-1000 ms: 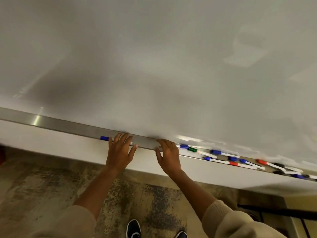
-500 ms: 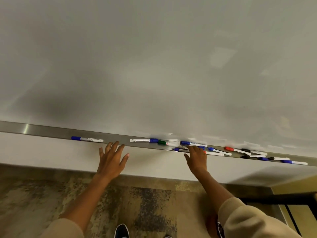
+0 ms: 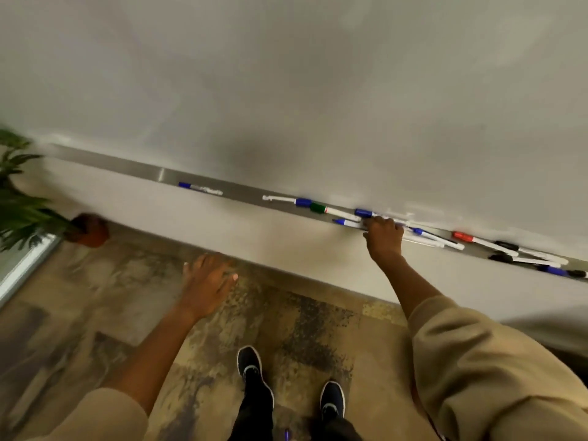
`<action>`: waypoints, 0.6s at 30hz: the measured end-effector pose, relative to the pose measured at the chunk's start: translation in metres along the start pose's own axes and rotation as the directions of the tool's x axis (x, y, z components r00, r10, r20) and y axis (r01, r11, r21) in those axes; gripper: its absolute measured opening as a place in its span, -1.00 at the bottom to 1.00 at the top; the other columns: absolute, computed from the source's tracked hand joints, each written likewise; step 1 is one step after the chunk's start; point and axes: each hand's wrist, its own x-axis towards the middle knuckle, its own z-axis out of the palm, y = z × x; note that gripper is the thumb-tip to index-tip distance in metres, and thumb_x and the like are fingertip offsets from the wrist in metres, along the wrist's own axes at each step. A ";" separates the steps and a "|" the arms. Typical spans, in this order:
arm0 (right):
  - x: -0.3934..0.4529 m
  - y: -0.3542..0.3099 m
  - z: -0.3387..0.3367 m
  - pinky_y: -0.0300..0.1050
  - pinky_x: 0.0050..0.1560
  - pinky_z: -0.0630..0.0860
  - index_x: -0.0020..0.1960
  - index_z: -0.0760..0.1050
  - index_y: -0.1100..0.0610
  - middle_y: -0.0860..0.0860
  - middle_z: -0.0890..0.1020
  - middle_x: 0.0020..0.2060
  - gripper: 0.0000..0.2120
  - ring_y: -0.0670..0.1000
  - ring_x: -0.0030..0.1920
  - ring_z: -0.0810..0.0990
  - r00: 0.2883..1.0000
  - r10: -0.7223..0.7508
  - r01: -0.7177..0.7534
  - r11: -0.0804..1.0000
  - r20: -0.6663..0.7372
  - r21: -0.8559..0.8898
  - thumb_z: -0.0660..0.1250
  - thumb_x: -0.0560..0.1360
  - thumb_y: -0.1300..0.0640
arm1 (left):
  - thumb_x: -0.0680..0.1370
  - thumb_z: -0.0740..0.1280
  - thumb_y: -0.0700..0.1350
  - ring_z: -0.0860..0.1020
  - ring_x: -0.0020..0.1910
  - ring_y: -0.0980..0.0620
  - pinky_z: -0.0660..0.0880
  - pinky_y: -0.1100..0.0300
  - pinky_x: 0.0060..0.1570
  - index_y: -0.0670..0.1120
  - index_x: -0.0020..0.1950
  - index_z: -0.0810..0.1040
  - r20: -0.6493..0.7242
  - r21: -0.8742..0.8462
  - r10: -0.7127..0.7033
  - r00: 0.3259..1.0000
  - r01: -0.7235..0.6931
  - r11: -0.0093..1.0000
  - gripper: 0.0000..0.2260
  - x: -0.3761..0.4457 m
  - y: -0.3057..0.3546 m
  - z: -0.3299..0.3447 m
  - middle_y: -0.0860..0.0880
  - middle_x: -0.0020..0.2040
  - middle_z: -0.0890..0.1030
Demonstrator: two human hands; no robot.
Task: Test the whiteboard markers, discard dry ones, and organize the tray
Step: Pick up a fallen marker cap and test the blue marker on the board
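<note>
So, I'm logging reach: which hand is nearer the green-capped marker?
Right. The right hand is at the tray just right of the green-capped marker; the left hand hangs below it.

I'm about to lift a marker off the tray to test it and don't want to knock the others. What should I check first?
1. Right hand on a marker: cannot tell; the fingers curl over the cluster on the tray, but which marker they hold is hidden.
2. Neighbours clear: not ok; the blue-capped marker and green-capped marker lie right beside the fingers.
3. Left hand free to pull the cap: ok; open, below the tray, holding nothing.
4. Whiteboard space for a test stroke: ok; bare above the hand.
5. Discard bin in reach: cannot tell; none in view.
</note>
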 end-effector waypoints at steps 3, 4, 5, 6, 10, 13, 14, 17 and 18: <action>0.003 0.002 0.004 0.16 0.33 0.34 0.32 0.50 0.04 0.09 0.55 0.25 -0.67 0.19 0.30 0.44 0.999 -0.002 0.003 1.000 -0.051 0.025 0.29 0.58 0.24 | 0.47 -0.11 0.33 0.25 0.46 -0.18 0.07 -0.31 0.38 -0.06 0.37 0.46 0.020 -0.024 -0.046 0.999 0.046 0.999 -0.28 -0.036 0.004 0.004 -0.14 0.44 0.38; 0.005 0.002 0.004 0.17 0.31 0.35 0.31 0.52 0.05 0.11 0.56 0.22 -0.68 0.20 0.29 0.45 0.998 -0.005 0.007 0.999 -0.059 0.034 0.28 0.59 0.26 | 0.46 -0.11 0.33 0.24 0.46 -0.18 0.06 -0.32 0.38 -0.07 0.38 0.46 0.036 -0.032 -0.068 0.997 0.069 0.997 -0.28 -0.045 0.005 0.005 -0.13 0.44 0.38; 0.005 0.003 0.004 0.17 0.29 0.36 0.29 0.53 0.05 0.13 0.58 0.19 -0.69 0.22 0.27 0.47 0.998 -0.010 0.014 0.999 -0.069 0.046 0.27 0.59 0.25 | 0.47 -0.10 0.33 0.24 0.46 -0.17 0.04 -0.33 0.39 -0.06 0.38 0.45 0.046 -0.040 -0.094 0.995 0.096 0.995 -0.29 -0.054 0.004 0.008 -0.13 0.45 0.37; 0.006 0.003 0.002 0.18 0.28 0.37 0.28 0.54 0.06 0.14 0.59 0.17 -0.72 0.24 0.25 0.48 0.996 -0.014 0.020 0.998 -0.091 0.064 0.27 0.60 0.24 | 0.48 -0.09 0.33 0.24 0.47 -0.16 0.03 -0.34 0.40 -0.05 0.38 0.44 0.059 -0.048 -0.113 0.992 0.116 0.992 -0.31 -0.060 0.004 0.010 -0.12 0.45 0.37; -0.005 -0.002 -0.002 0.16 0.17 0.41 0.28 0.58 0.04 0.16 0.64 0.09 -0.71 0.27 0.15 0.53 0.978 -0.022 0.064 0.979 -0.208 0.193 0.31 0.59 0.21 | 0.47 -0.12 0.35 0.25 0.46 -0.16 0.05 -0.34 0.39 -0.04 0.37 0.46 0.092 -0.059 -0.128 0.987 0.134 0.989 -0.28 -0.088 0.000 0.020 -0.12 0.45 0.36; -0.022 -0.009 -0.001 0.10 0.03 0.52 0.24 0.62 0.10 0.18 0.67 0.01 -0.72 0.27 0.05 0.61 0.958 -0.005 0.118 0.917 -0.286 0.380 0.39 0.54 0.20 | 0.55 0.01 0.32 0.20 0.50 -0.15 0.02 -0.31 0.42 -0.02 0.41 0.43 0.145 -0.069 -0.136 0.980 0.147 0.987 -0.40 -0.098 -0.001 0.027 -0.11 0.49 0.31; -0.030 -0.012 0.001 0.08 -0.02 0.55 0.23 0.63 0.12 0.19 0.68 -0.01 -0.73 0.25 0.01 0.62 0.952 0.006 0.141 0.879 -0.307 0.455 0.40 0.54 0.20 | 0.61 0.09 0.25 0.19 0.50 -0.15 0.01 -0.30 0.42 -0.02 0.42 0.42 0.148 -0.069 -0.134 0.980 0.145 0.987 -0.50 -0.100 -0.001 0.030 -0.11 0.50 0.30; -0.063 -0.028 0.002 -0.13 -0.10 0.48 0.23 0.62 0.17 0.10 0.66 -0.03 -0.73 0.10 -0.08 0.59 0.962 0.067 0.140 0.713 -0.266 0.687 0.41 0.54 0.20 | 0.64 0.15 0.13 0.17 0.51 -0.16 0.06 -0.26 0.43 -0.01 0.44 0.40 0.141 -0.112 -0.105 0.984 0.121 0.986 -0.58 -0.103 -0.002 0.042 -0.12 0.50 0.29; -0.076 -0.036 0.002 -0.27 -0.15 0.41 0.25 0.62 0.17 0.04 0.64 -0.05 -0.73 0.04 -0.11 0.55 0.967 0.072 0.136 0.664 -0.243 0.735 0.41 0.55 0.20 | 0.63 0.13 0.18 0.18 0.51 -0.16 0.10 -0.23 0.44 -0.01 0.43 0.40 0.153 -0.142 -0.107 0.982 0.129 0.981 -0.55 -0.105 -0.003 0.045 -0.13 0.50 0.30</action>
